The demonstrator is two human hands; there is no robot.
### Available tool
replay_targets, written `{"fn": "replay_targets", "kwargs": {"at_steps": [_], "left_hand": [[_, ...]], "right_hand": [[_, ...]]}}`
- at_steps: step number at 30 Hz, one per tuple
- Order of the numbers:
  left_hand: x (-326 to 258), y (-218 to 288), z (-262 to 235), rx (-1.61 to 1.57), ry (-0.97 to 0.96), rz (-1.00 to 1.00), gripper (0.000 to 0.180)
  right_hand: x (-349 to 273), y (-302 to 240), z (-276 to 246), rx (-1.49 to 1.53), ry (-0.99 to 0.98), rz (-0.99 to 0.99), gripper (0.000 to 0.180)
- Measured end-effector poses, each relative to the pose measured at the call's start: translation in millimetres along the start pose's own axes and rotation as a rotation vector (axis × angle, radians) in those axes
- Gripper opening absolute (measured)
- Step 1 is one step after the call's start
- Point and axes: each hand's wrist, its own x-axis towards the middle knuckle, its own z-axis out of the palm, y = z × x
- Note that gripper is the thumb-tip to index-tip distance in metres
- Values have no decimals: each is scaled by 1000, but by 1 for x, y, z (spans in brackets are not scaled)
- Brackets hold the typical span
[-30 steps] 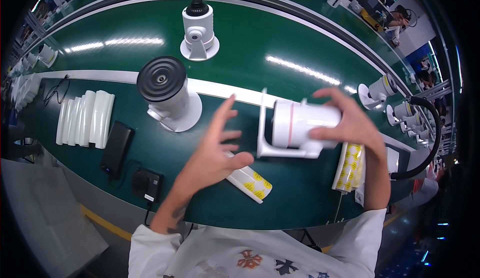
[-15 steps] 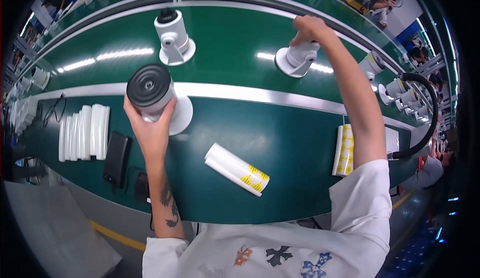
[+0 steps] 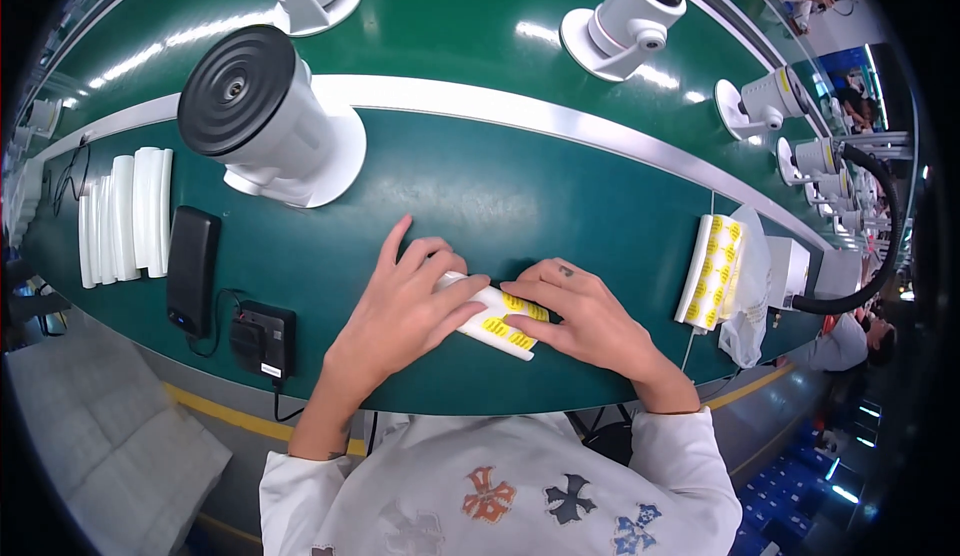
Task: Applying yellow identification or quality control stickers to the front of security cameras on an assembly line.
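Curled white sheet with yellow print (image 3: 497,332) sits just below the frame's centre, over the desk (image 3: 450,176). I see the left hand (image 3: 410,301) gripping its upper-left end and the right hand (image 3: 585,318) pinching its right side, presumably steadying a springy curl.

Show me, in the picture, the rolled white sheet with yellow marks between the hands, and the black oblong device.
Rolled white sheet with yellow marks (image 3: 498,331): head view, on its yellow-marked part.
Black oblong device (image 3: 193,271): head view, on the middle of its top face.
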Motion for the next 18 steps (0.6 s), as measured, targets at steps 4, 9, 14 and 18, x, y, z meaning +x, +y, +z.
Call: {"fn": "replay_targets", "kwargs": {"at_steps": [4, 9, 14, 18], "left_hand": [[4, 5, 0, 7, 72, -8, 17], [5, 10, -3, 89, 37, -15, 16], [10, 11, -5, 126, -5, -42, 16], [18, 8, -1, 51, 38, -128, 17]], "right_hand": [[-12, 6, 6, 19, 31, -32, 25], [-14, 3, 6, -58, 63, -103, 17], [-17, 2, 7, -293, 106, -206, 19], [-14, 0, 1, -419, 186, -275, 26]]}}
